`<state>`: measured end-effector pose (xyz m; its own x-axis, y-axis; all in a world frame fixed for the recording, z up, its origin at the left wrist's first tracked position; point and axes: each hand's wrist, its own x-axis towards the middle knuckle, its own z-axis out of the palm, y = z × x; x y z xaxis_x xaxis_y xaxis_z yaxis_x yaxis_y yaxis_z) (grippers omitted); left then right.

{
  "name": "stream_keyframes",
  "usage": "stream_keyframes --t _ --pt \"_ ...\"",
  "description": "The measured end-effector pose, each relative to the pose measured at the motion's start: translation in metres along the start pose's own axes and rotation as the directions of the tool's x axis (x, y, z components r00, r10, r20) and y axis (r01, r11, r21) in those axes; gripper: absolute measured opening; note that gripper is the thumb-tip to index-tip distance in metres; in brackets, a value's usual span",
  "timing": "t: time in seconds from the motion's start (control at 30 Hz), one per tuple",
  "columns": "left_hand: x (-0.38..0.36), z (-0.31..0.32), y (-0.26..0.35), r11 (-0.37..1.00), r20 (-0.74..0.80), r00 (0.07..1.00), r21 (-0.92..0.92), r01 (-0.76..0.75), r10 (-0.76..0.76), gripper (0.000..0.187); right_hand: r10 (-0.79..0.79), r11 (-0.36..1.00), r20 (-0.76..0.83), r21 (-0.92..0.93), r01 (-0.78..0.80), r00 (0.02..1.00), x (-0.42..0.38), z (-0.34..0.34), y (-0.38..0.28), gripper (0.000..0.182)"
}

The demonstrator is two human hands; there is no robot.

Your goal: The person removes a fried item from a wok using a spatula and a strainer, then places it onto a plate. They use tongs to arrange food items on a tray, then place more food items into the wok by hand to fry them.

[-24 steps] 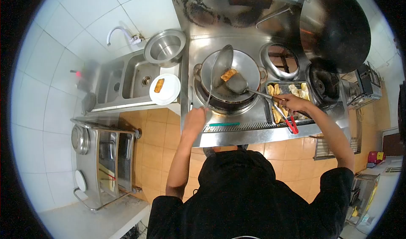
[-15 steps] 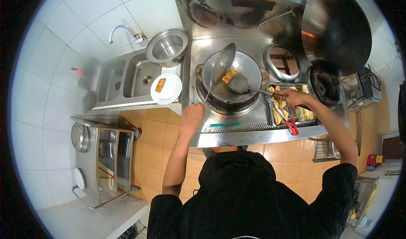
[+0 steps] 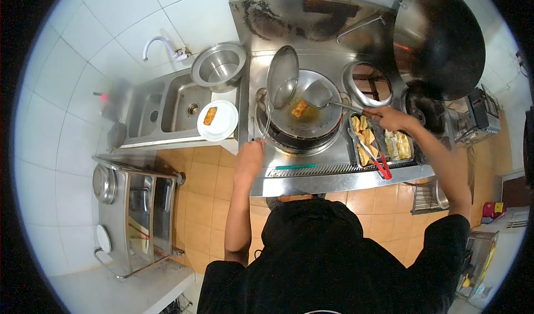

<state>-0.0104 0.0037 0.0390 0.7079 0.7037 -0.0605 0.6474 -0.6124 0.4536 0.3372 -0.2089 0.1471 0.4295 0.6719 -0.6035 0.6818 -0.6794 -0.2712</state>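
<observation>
Frying step in hand: left hand (image 3: 250, 157) closed on strainer (image 3: 282, 84) handle, right hand (image 3: 387, 118) closed on ladle (image 3: 318, 94) handle, both raised over wok (image 3: 327, 126). Roll (image 3: 300, 109) afloat in oil there. Next move judged to call for scooping roll into strainer.

White square wall tiles (image 3: 83, 52) fill the upper left of the frame, behind a steel double sink (image 3: 167, 105) with a white tap (image 3: 161, 44). Orange-brown floor tiles (image 3: 206, 203) run across the centre. At lower left stands a steel trolley (image 3: 133, 214); the stove's steel backsplash (image 3: 311, 22) spans the top.
</observation>
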Motion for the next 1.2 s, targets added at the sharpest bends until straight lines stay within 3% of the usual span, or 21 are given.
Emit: stream_keyframes --t 0.13,0.2,0.23,0.3,0.43,0.7,0.83,0.97,1.03,1.13,1.17,1.2 --pt "-0.001 0.006 0.0 0.999 -0.029 1.0 -0.039 0.003 -0.004 0.039 0.003 1.0 0.011 -0.002 -0.003 1.0 0.042 0.053 0.025 0.045" --pt "-0.003 0.009 -0.005 0.998 -0.029 1.0 -0.062 0.01 -0.012 0.039 -0.198 0.979 -0.032 -0.054 0.196 0.98 0.055 0.071 0.029 0.046" --pt "-0.004 0.01 -0.008 0.998 -0.031 0.999 -0.065 0.011 -0.013 0.039 -0.201 0.978 -0.024 -0.055 0.199 0.979 0.052 0.07 0.023 0.046" --pt "-0.006 0.011 -0.01 0.997 -0.026 0.999 -0.07 0.017 -0.019 0.039 -0.089 0.993 0.046 -0.076 0.092 0.995 0.04 0.061 0.006 0.046" --pt "-0.013 0.009 -0.006 0.994 0.001 0.999 -0.101 0.043 -0.043 0.039 -0.111 0.994 0.09 -0.011 0.113 0.99 0.055 0.059 0.018 0.046" --pt "-0.015 0.006 -0.008 0.983 0.024 0.999 -0.181 0.025 -0.021 0.039 -0.091 0.977 0.114 -0.183 0.111 0.989 0.05 0.043 0.0 0.05" --pt "-0.011 0.009 -0.019 0.981 0.038 0.999 -0.191 -0.02 0.028 0.039 0.046 0.993 0.141 -0.112 -0.03 0.989 0.02 0.031 -0.043 0.048" --pt "-0.01 -0.002 -0.022 0.981 0.014 0.999 -0.191 -0.03 0.033 0.04 0.031 0.982 0.085 -0.186 -0.015 0.996 0.028 0.041 -0.032 0.048" --pt "-0.004 0.005 -0.031 0.979 -0.001 0.998 -0.195 -0.062 0.063 0.04 0.168 0.985 0.186 -0.074 -0.157 0.968 0.017 0.036 -0.049 0.048" --pt "0.004 0.007 -0.042 0.974 -0.033 0.994 -0.199 -0.112 0.108 0.04 0.185 0.98 0.149 -0.094 -0.173 0.971 0.007 0.039 -0.062 0.048" --pt "0.006 0.007 -0.043 0.971 -0.039 0.992 -0.205 -0.124 0.119 0.04 0.183 0.981 0.129 -0.087 -0.173 0.975 0.022 0.049 -0.038 0.048" --pt "0.008 0.006 -0.044 0.969 -0.055 0.989 -0.201 -0.143 0.135 0.04 -0.009 0.989 0.04 -0.149 0.015 0.999 0.025 0.054 -0.038 0.046"
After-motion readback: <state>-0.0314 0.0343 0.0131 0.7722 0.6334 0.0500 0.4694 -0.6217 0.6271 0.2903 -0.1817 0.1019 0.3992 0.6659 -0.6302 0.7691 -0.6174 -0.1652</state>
